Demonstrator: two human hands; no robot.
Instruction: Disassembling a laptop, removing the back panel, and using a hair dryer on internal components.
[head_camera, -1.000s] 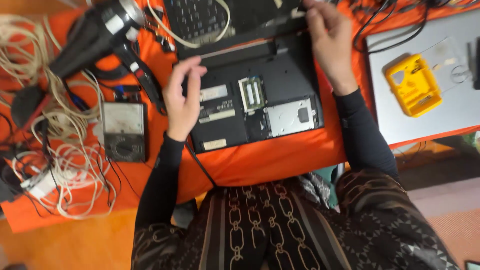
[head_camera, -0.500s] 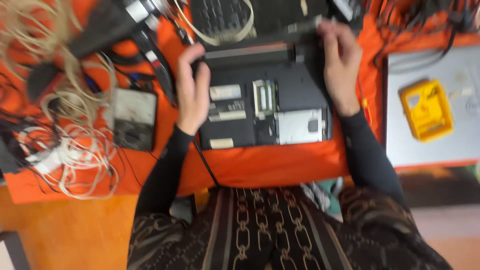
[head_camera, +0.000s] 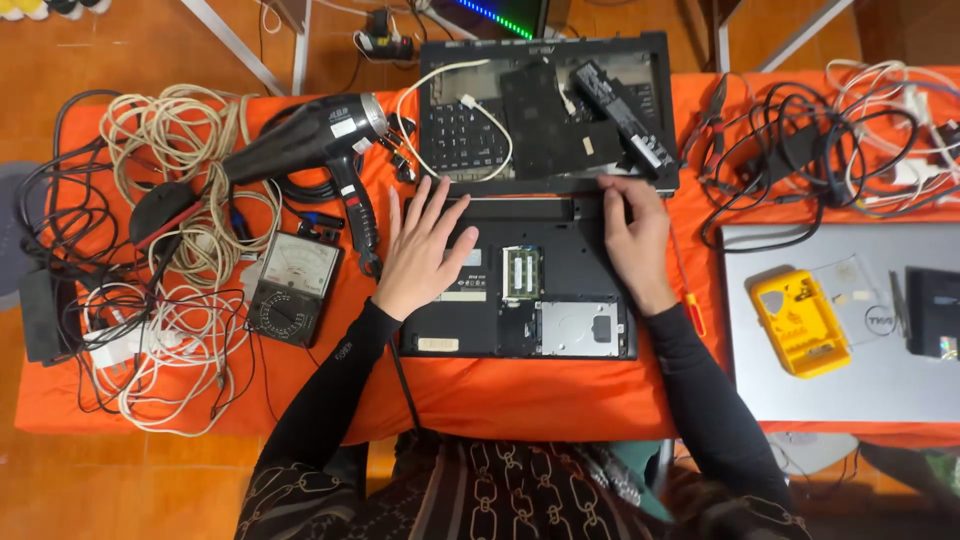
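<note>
A black laptop base lies upside down on the orange cloth, its memory and drive bays uncovered. My left hand rests flat on its left part, fingers spread. My right hand presses on its upper right edge, fingers curled down at the rear rim. Behind it lies a second black laptop shell with a keyboard, a white cable and a long black battery piece on it.
A black heat gun and an analog multimeter lie left of the laptop, beside tangled white cables. A red screwdriver lies by my right wrist. On the right, a silver laptop carries a yellow meter; black cables pile behind.
The camera view has pulled back and steadied. Both hands stayed on the upturned laptop; the left hand has flattened and spread on it, the right has settled at the rear edge.
</note>
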